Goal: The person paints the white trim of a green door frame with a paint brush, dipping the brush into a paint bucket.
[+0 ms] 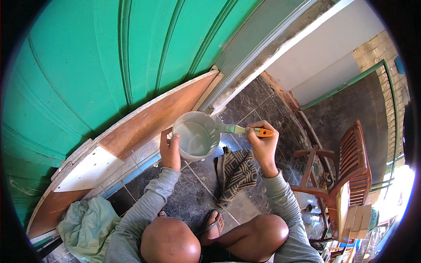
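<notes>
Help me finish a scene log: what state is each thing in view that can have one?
Tub: open, partly filled with pale liquid, held by left fingers.
Paintbrush: gripped by right fingers, head at the tub's rim.
Patterned cloth: rumpled on the floor.
Plastic bag: crumpled.
Wooden chair: nobody seated.

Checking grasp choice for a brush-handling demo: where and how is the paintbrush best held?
Probably by its handle, coming from the right. The paintbrush lies roughly crosswise: its head end is at the right rim of the container, and the slim, orange-ended handle points right, clear of the rim. That narrow shape suits a thumb-and-finger pinch, as the right hand has it.
</notes>
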The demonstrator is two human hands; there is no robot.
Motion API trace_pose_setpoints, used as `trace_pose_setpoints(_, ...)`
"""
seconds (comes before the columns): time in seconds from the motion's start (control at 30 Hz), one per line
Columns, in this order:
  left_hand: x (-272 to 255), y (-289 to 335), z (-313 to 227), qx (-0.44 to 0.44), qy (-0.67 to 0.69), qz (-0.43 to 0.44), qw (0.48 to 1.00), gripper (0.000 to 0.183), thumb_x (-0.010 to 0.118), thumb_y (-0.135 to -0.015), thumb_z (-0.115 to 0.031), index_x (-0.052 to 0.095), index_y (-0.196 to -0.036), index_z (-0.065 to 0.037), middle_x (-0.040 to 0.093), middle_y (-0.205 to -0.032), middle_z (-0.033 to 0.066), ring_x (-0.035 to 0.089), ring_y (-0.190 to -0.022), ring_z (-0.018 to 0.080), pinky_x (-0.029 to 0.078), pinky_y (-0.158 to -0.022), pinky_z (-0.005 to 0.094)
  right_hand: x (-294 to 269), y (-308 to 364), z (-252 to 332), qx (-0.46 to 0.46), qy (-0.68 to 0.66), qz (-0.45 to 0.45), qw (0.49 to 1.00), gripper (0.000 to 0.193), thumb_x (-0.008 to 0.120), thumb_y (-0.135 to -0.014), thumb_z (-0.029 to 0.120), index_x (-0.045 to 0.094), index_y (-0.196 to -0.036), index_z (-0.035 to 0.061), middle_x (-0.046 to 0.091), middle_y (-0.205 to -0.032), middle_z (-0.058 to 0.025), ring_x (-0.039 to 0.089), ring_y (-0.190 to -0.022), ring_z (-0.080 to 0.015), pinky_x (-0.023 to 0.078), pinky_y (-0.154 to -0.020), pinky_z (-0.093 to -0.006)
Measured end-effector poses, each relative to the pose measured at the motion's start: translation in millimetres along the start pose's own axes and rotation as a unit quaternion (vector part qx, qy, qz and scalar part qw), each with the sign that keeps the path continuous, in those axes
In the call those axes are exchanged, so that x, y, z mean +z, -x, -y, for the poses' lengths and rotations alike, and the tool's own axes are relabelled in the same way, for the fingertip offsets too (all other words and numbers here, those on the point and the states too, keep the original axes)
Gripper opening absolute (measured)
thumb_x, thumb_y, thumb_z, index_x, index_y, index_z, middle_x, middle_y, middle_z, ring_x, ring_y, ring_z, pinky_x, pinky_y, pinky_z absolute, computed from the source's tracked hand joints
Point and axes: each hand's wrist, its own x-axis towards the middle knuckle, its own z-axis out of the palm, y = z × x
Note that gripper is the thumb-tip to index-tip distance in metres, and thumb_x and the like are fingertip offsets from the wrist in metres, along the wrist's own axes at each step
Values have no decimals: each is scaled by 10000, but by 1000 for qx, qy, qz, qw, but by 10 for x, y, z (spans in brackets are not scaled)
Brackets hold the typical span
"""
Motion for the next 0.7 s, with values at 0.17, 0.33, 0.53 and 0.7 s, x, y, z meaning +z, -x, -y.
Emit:
trace_pose_setpoints(0.17, 67, -37, -10, 18, 29, 1, 999, 374, 567, -868, -257, 561, -1170, -37, 569, -849, 76, 490, -743, 139, 419, -690, 300, -13, -33, -38, -61, 80, -8, 995, 64, 670, -808, 29, 650, -805, -32, 638, -711, -17, 570, -652, -46, 449, -578, -201)
trace_pose_setpoints(0.33, 86, -46, -67, 9, 37, -10, 999, 372, 570, -864, -255, 562, -1162, -32, 577, -859, 79, 486, -745, 138, 419, -696, 295, 6, -29, 90, 21, -11, 11, 1000, 60, 672, -792, 21, 645, -802, -31, 638, -714, -22, 573, -663, -54, 459, -607, -205)
trace_pose_setpoints(0.53, 88, -62, -46, 22, 40, -8, 999, 374, 578, -858, -276, 570, -1139, -31, 574, -827, 71, 487, -720, 134, 422, -679, 296, -7, -56, 64, -94, 110, -7, 989, 47, 654, -816, 9, 635, -812, -33, 620, -703, -18, 564, -647, -55, 451, -582, -203)
trace_pose_setpoints(0.7, 79, -49, -116, 46, 10, -8, 999, 372, 575, -859, -281, 570, -1133, -29, 581, -827, 75, 499, -716, 134, 426, -672, 294, 12, -15, 179, -36, 44, 2, 998, 60, 668, -792, 19, 645, -813, -32, 630, -713, -20, 565, -657, -57, 461, -604, -209)
